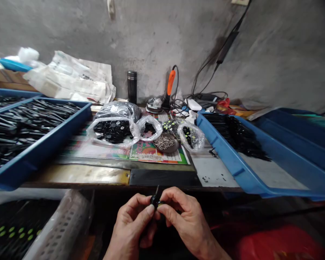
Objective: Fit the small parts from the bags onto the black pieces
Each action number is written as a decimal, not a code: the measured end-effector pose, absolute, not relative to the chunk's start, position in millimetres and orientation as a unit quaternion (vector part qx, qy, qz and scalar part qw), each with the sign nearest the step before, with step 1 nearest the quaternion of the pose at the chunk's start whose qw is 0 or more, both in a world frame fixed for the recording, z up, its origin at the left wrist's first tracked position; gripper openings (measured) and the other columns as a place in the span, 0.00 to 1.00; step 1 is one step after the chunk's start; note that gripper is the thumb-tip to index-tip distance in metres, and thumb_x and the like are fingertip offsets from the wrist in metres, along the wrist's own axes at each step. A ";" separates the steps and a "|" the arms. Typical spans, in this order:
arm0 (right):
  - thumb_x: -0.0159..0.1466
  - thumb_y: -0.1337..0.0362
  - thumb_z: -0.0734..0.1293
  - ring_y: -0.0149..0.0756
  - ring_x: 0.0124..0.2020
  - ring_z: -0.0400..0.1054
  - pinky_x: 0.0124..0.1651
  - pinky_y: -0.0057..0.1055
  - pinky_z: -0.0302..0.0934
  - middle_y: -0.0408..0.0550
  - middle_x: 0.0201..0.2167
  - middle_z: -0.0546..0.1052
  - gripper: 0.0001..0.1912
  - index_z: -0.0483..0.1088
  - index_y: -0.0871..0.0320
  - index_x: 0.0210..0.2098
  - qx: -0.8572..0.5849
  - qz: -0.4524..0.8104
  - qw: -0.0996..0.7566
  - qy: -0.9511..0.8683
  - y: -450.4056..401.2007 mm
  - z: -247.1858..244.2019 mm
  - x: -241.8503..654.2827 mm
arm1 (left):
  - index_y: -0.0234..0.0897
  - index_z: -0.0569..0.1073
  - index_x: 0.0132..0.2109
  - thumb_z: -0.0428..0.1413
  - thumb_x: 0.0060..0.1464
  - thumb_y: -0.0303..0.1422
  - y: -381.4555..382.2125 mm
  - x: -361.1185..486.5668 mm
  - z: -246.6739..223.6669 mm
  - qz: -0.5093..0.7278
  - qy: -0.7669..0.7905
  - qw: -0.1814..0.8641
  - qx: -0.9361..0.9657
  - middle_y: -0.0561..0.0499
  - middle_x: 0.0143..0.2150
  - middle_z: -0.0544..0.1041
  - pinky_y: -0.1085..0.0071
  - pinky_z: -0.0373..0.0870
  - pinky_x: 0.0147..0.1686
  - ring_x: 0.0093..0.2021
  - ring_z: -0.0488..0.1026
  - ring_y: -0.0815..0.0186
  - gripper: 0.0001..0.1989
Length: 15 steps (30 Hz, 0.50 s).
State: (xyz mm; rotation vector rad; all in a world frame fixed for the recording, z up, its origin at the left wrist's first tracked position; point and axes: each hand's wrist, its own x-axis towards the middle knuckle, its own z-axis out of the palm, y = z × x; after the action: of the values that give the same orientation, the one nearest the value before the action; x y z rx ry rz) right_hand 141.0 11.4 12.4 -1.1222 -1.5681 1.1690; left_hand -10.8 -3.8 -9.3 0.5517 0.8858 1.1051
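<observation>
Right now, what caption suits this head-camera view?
Left hand and right hand pinch a small black part before blue plastic trays.

Four shallow blue plastic trays (40, 146), three clear plastic bags (112, 131), one black cylindrical flask (131, 86), one orange-handled electric tool (171, 82), one small black piece (155, 197).

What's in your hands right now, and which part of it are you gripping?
A small black part, pinched near its lower end between the left hand and right hand; its pointed tip sticks up free. The fingers hide the rest.
</observation>
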 end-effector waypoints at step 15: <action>0.62 0.60 0.71 0.26 0.22 0.63 0.22 0.18 0.59 0.40 0.23 0.72 0.11 0.67 0.58 0.32 -0.421 0.561 0.439 -0.562 9.6 12.0 136.7 | 0.34 0.73 0.34 0.70 0.43 0.42 -8.1 -12.4 -3.5 0.502 0.399 0.717 0.274 0.55 0.23 0.75 0.82 0.53 0.13 0.14 0.59 0.79 0.19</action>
State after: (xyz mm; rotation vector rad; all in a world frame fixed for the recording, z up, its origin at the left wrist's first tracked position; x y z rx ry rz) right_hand 136.7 9.6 12.0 -1.0475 -1.3963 1.3933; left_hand -12.4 -8.1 -3.5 0.6060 0.8830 1.1115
